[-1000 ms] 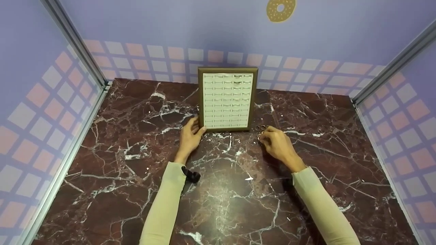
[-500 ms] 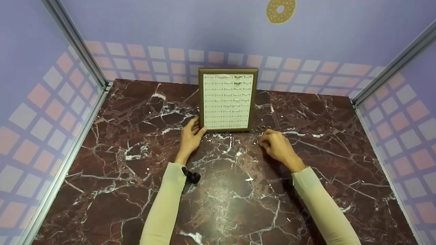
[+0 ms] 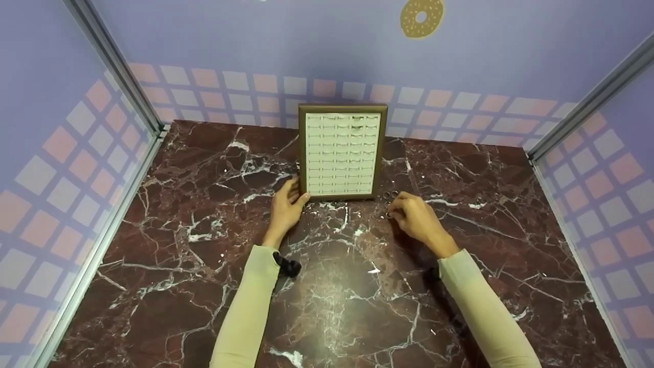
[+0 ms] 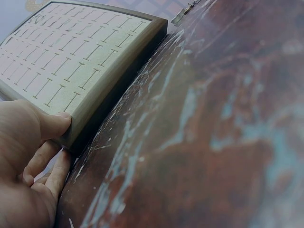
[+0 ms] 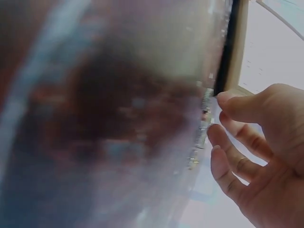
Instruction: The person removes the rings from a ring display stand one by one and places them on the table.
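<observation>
Right of centre, rings (image 3: 394, 194) lie just upper-left of the nearer right hand (image 3: 416, 219), its grip unclear, while the left hand (image 3: 287, 208) pinches the framed board (image 3: 340, 173).

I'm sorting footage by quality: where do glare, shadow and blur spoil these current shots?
Head view: a pale glare patch on the tabletop, low and central; a dark shadow beside the right sleeve. Left wrist view: nearby tabletop blurred, display frame clearer. Right wrist view: tabletop heavily blurred, white panel washed out, small shiny pieces too soft to identify.
</observation>
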### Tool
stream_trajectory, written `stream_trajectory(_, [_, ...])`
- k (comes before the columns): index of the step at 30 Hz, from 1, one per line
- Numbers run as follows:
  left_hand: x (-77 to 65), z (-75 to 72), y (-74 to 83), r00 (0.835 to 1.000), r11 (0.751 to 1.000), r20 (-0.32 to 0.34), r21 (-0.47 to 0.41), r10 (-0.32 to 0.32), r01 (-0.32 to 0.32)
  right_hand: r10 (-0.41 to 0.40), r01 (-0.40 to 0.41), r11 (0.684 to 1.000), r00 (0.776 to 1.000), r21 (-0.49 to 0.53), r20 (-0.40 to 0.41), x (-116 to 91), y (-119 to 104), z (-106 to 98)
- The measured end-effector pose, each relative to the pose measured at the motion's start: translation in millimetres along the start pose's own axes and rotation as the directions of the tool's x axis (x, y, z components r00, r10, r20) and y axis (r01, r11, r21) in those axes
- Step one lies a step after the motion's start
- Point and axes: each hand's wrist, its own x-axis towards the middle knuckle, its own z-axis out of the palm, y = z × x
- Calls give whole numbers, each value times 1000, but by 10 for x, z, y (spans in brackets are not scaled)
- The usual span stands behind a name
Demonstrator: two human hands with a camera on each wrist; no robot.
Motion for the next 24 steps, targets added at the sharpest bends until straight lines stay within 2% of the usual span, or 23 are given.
stream_trajectory(5, [9, -8, -10, 1000, 1000, -3, 8, 4, -4, -2, 5, 999, 997, 48, -72, 153, -81, -100])
stream_trajectory(12, [2, -5, -11, 1000, 1000, 2, 10, 11, -11, 0, 6, 999, 982, 34, -189, 366, -210, -205])
stream_trajectory(24, [-7, -3, -5, 1000, 999, 0, 35, 3, -3, -52, 84, 994, 923, 66, -381, 789, -444, -286])
